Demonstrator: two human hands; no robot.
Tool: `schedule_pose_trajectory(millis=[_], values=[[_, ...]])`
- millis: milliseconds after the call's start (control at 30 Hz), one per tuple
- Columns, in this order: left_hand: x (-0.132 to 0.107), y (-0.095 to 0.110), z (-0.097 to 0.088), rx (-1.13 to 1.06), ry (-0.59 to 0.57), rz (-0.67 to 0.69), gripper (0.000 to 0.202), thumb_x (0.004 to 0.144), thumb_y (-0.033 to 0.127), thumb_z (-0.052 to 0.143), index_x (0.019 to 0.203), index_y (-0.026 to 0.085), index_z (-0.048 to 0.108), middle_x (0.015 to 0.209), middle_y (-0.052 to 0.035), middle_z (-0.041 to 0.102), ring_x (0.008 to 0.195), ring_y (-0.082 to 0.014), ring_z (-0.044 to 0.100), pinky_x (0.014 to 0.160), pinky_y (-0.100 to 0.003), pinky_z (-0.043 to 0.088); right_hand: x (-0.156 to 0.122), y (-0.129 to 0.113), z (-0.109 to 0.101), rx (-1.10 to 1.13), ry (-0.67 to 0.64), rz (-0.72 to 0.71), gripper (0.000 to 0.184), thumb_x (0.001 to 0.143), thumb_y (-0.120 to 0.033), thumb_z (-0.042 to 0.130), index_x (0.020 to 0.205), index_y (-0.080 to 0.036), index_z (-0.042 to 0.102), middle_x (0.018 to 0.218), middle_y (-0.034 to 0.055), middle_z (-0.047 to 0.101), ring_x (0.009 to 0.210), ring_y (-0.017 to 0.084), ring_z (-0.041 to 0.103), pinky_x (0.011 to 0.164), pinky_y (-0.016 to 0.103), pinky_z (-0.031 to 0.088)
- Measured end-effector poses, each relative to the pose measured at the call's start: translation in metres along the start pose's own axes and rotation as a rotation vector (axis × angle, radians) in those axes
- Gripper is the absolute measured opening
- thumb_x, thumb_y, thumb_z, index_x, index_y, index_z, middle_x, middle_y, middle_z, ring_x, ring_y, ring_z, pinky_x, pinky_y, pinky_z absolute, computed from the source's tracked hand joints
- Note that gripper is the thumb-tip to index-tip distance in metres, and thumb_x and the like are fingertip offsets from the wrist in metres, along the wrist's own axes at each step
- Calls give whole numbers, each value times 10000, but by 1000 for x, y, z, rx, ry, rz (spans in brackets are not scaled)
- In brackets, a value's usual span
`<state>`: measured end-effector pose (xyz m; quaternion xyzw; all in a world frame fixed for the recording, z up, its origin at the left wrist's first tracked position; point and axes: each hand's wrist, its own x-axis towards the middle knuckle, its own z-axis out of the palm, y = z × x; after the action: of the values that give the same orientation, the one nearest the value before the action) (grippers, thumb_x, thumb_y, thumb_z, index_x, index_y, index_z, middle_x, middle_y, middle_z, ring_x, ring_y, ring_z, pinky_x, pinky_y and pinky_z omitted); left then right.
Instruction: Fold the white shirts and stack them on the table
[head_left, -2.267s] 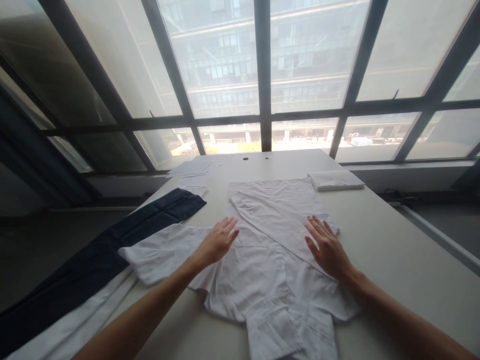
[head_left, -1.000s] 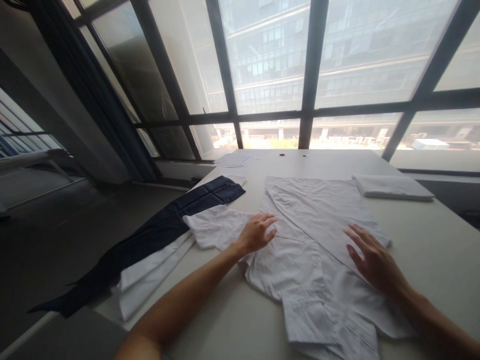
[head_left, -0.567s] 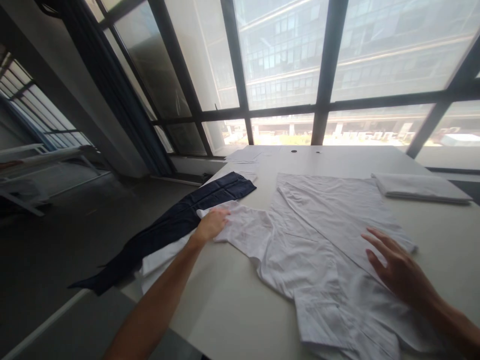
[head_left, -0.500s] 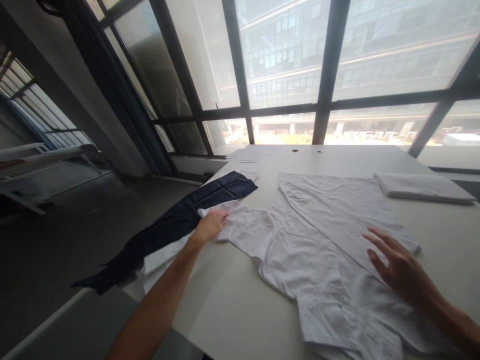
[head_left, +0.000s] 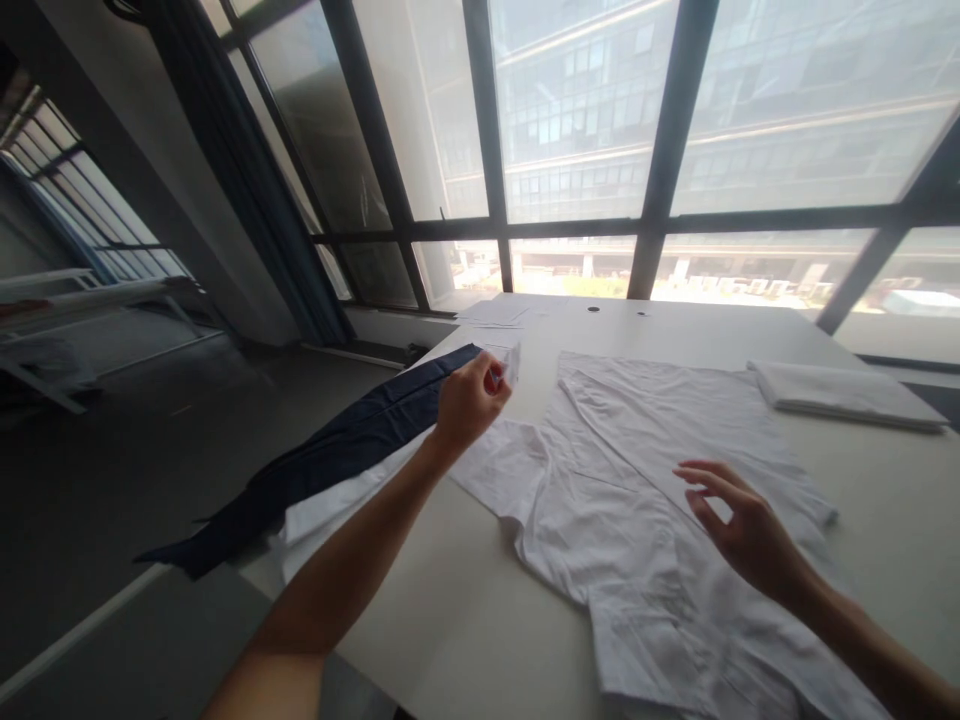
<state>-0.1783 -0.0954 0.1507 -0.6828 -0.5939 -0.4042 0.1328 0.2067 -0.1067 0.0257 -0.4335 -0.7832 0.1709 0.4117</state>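
A white short-sleeved shirt point(head_left: 637, 470) lies spread on the pale table point(head_left: 480, 620), its right side folded over the body. My left hand point(head_left: 469, 400) is closed on the end of the shirt's left sleeve point(head_left: 499, 455) and holds it lifted above the table. My right hand point(head_left: 739, 525) hovers just over the shirt's middle with fingers loosely spread, holding nothing.
A dark navy garment point(head_left: 337, 450) hangs off the table's left edge over a white cloth point(head_left: 330, 510). A folded white cloth point(head_left: 840, 393) lies at the far right. Papers point(head_left: 499, 312) rest at the far edge. Large windows stand behind; the floor drops away on the left.
My left hand slid from the shirt's body to the left sleeve end, gripped it and raised it. My right hand lifted off the fabric. The view turned left.
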Motion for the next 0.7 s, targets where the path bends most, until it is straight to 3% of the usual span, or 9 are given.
schedule_pose_trajectory(millis=[67, 133, 267, 333, 400, 467, 567, 633, 700], values=[[-11, 33, 11, -51, -38, 62, 59, 844, 187, 607, 891, 216, 586, 660, 35, 586, 620, -141, 572, 668, -246, 429, 7, -14, 11, 197, -82, 87, 343, 950, -493, 547, 1087, -234, 725, 1181, 117, 685, 974, 260, 684, 796, 399, 592], [-29, 63, 28, -151, -168, 149, 50, 862, 188, 592, 894, 227, 585, 687, 32, 612, 637, -138, 591, 654, -241, 424, 13, -25, 22, 419, -199, 212, 441, 947, -566, 529, 1128, -211, 718, 1158, 131, 703, 928, 259, 699, 760, 401, 597], [-72, 103, 68, -266, -455, 221, 72, 846, 213, 644, 889, 237, 592, 736, 13, 657, 683, -163, 624, 632, -251, 436, 13, -35, 45, 855, -422, 447, 659, 977, -687, 299, 1181, -200, 693, 1176, 150, 713, 959, 278, 720, 778, 447, 603], [-88, 114, 86, -281, -562, 253, 77, 853, 240, 668, 893, 231, 602, 792, -10, 683, 748, -187, 648, 654, -266, 461, 10, -36, 53, 912, -421, 498, 694, 988, -683, 237, 1053, -193, 725, 1006, 130, 751, 882, 261, 734, 766, 431, 604], [-98, 118, 96, -311, -631, 315, 94, 885, 281, 673, 935, 222, 620, 888, -38, 707, 855, -212, 669, 711, -282, 492, 7, -37, 56, 854, -361, 488, 640, 993, -651, 294, 938, -189, 734, 813, 92, 744, 783, 239, 729, 724, 387, 603], [-102, 117, 97, -381, -677, 416, 159, 900, 306, 681, 1020, 213, 634, 1019, -65, 715, 988, -229, 666, 810, -299, 512, 7, -37, 53, 785, -310, 448, 556, 963, -620, 408, 911, -175, 736, 757, 60, 727, 745, 215, 709, 706, 339, 596], [-96, 112, 79, -532, -675, 551, 188, 926, 261, 645, 1106, 208, 643, 1123, -82, 704, 1066, -214, 647, 953, -314, 492, 13, -38, 38, 819, -309, 460, 413, 896, -518, 577, 944, -137, 728, 839, 64, 744, 783, 207, 704, 747, 332, 590], [-84, 105, 58, -620, -609, 560, 172, 946, 216, 591, 1105, 206, 654, 1121, -82, 706, 1052, -198, 647, 995, -326, 477, 23, -35, 19, 887, -308, 486, 325, 861, -438, 653, 970, -139, 720, 889, 88, 756, 812, 235, 719, 767, 373, 591], [-67, 93, 38, -657, -489, 480, 177, 948, 198, 571, 1100, 203, 661, 1137, -84, 704, 1076, -202, 634, 1008, -350, 470, 38, -27, -7, 905, -235, 478, 285, 833, -406, 689, 993, -172, 715, 934, 100, 762, 839, 263, 728, 759, 397, 592]])
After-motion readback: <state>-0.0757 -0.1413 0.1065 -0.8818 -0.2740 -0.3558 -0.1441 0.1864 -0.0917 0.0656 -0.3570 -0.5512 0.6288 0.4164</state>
